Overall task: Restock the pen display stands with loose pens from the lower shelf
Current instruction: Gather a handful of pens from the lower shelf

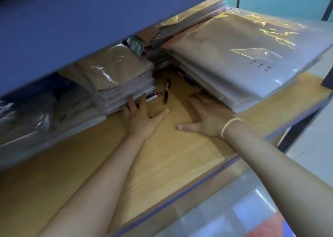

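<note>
Pens [163, 93] are lying loose on the lower shelf [171, 155], in the gap between two wrapped stacks, just beyond my fingertips. My left hand [142, 117] is reaching nearest, its grip spread and holding nothing; one pen's long axis is pointing at it. My right hand [205, 121] is resting flat, fingers spread.

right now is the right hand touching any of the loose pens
Apart. The head view shows the right hand flat on the shelf, bare wood between it and the pens.
</note>
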A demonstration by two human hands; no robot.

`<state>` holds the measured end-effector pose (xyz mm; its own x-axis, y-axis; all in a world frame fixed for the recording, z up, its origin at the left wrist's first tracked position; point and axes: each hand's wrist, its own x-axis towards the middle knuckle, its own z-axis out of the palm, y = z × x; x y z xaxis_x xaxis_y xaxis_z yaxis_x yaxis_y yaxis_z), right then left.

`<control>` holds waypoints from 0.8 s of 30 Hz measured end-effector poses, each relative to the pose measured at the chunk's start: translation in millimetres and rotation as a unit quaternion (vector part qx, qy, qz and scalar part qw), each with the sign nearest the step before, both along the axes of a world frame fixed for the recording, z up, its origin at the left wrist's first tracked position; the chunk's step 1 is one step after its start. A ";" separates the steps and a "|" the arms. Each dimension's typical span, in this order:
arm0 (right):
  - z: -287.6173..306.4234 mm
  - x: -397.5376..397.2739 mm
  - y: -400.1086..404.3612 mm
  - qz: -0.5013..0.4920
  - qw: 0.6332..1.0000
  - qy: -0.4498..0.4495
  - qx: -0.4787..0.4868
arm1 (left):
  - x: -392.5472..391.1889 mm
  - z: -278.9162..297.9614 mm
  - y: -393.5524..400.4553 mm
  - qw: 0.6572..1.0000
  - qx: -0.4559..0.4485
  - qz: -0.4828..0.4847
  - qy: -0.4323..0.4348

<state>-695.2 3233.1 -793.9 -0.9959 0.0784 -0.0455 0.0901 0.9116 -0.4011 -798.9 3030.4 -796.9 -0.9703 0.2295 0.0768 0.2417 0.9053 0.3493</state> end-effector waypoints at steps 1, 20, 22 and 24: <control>1.1 -5.0 -1.3 -0.001 1.000 -0.003 0.000 | 3.5 -0.1 -2.8 1.000 0.023 -0.017 -0.003; 6.8 -3.7 -6.5 -0.033 0.997 0.060 -0.019 | -23.7 -5.7 -7.0 0.993 -0.028 -0.097 0.055; 6.6 -2.7 -6.0 -0.026 0.997 0.068 -0.033 | -23.3 -5.2 -5.7 0.994 -0.045 -0.075 0.062; 5.5 -3.0 -5.7 -0.024 0.996 0.073 -0.041 | -23.8 -6.1 -4.4 0.996 -0.046 -0.061 0.045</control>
<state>-698.2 3227.4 -788.4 -0.9874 0.1285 0.0919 0.0681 0.8712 -0.4861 -822.6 3026.0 -803.0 -0.9245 0.3560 0.1362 0.3794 0.8941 0.2381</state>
